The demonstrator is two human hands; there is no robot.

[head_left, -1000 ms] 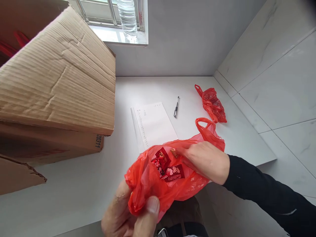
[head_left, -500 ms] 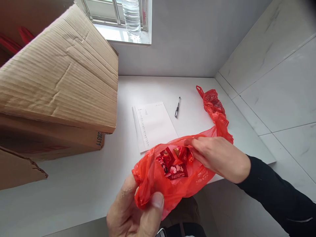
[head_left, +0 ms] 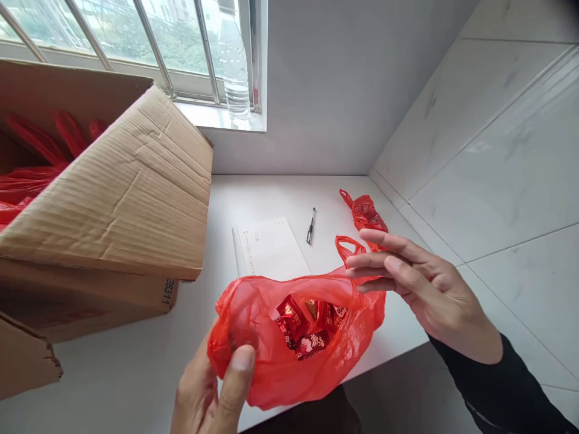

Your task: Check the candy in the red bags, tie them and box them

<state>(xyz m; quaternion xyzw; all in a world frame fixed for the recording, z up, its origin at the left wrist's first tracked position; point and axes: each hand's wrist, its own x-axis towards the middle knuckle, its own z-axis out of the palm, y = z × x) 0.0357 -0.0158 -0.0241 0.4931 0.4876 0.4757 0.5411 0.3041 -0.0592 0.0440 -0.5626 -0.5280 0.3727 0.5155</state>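
Observation:
My left hand (head_left: 212, 389) pinches the near rim of a thin red plastic bag (head_left: 271, 361) and holds it up over the table edge. Inside the bag lie several red wrapped candies (head_left: 307, 328). My right hand (head_left: 416, 283) hovers just right of the bag's mouth with its fingers stretched out and apart, holding nothing. The bag's far handle (head_left: 348, 244) sticks up next to those fingertips.
A large open cardboard box (head_left: 104, 205) with red bags inside fills the left. On the white table (head_left: 136, 361) lie a sheet of paper (head_left: 271, 247), a pen (head_left: 310, 217) and a second red bag (head_left: 366, 212). A water bottle (head_left: 235, 66) stands on the windowsill. Tiled wall at right.
My right hand has come out of the bag and opened beside it. The view has tilted upward, showing more of the window and the box's inside.

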